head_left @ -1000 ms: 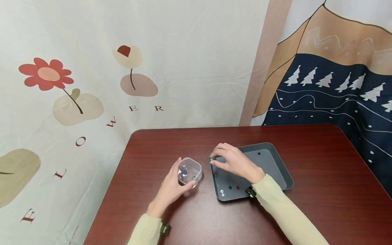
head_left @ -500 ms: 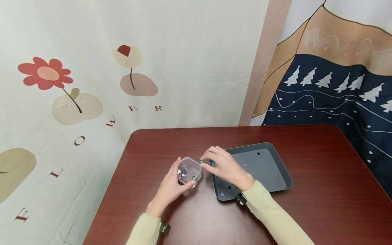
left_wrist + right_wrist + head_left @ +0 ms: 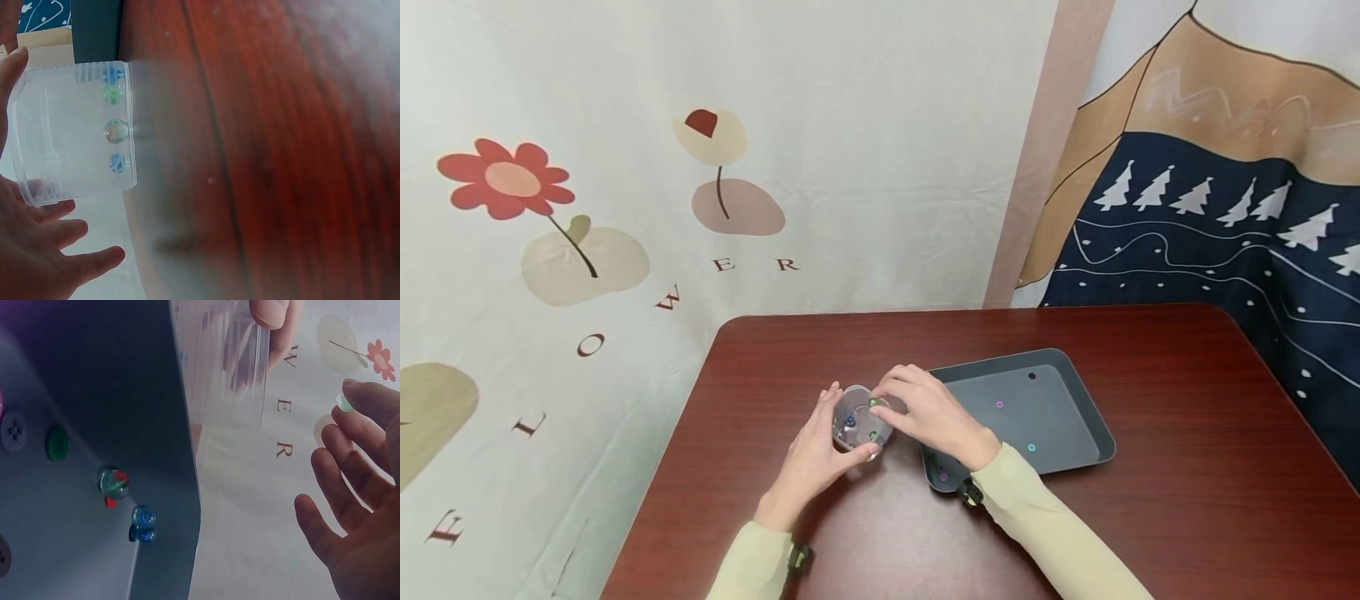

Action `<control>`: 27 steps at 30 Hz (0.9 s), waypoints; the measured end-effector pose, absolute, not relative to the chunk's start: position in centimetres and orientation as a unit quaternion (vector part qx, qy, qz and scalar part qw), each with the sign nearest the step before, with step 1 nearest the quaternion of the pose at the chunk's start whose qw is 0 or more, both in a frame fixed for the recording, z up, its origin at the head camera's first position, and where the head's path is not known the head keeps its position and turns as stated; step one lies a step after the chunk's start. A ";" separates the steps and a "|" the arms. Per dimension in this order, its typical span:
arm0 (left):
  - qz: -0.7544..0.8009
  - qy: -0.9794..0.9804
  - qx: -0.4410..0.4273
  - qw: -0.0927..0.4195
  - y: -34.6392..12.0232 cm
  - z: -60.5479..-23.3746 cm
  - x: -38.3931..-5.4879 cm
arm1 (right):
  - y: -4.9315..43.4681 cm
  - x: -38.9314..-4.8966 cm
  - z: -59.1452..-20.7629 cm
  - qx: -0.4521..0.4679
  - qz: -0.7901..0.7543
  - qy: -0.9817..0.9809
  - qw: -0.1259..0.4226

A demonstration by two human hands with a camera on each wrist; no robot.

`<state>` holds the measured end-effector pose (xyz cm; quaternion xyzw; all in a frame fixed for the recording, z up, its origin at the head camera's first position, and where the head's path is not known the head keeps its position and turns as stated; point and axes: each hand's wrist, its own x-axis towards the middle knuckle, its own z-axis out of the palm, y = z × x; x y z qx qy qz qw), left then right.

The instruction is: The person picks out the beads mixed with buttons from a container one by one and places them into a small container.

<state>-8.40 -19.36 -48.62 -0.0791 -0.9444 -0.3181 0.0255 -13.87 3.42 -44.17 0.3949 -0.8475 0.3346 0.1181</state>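
Observation:
My left hand [image 3: 815, 454] holds a clear plastic box [image 3: 847, 442] upright on the table, thumb on the near side and fingers round the far side. Several marbles lie on the box's floor; the left wrist view shows a green marble [image 3: 111, 94], a multicoloured marble [image 3: 116, 131] and a blue marble [image 3: 117, 163]. My right hand [image 3: 936, 414] is over the box's right rim. Between its thumb and index finger it pinches a pale green marble [image 3: 344, 402], while its other fingers are spread.
Right of the box is a grey tray [image 3: 1067, 417]. It contains loose buttons, among them a green button [image 3: 57, 442] and a cyan ring-like button [image 3: 1032, 447]. Against its wall rest a red-and-green marble [image 3: 115, 484] and a blue marble [image 3: 144, 516]. A printed curtain [image 3: 865, 167] hangs behind the table.
From the tray's left corner, my right hand has moved left to above the box, carrying the green marble. My left hand stays on the box.

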 end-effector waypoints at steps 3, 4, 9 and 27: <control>-0.315 -0.945 -0.079 0.026 -19.4 -48.6 -8.4 | 3.1 -13.9 -44.1 0.396 0.333 -0.848 0.115; -0.315 -0.946 -0.079 0.026 -19.4 -48.6 -8.4 | 3.0 -13.9 -44.2 0.396 0.332 -0.848 0.114; -0.315 -0.945 -0.077 0.027 -19.3 -48.7 -8.5 | 2.5 -14.0 -44.2 0.393 0.329 -0.851 0.113; -0.336 -0.940 -0.062 0.011 -19.1 -48.7 -8.4 | 1.9 -13.8 -44.6 0.371 0.278 -0.883 0.081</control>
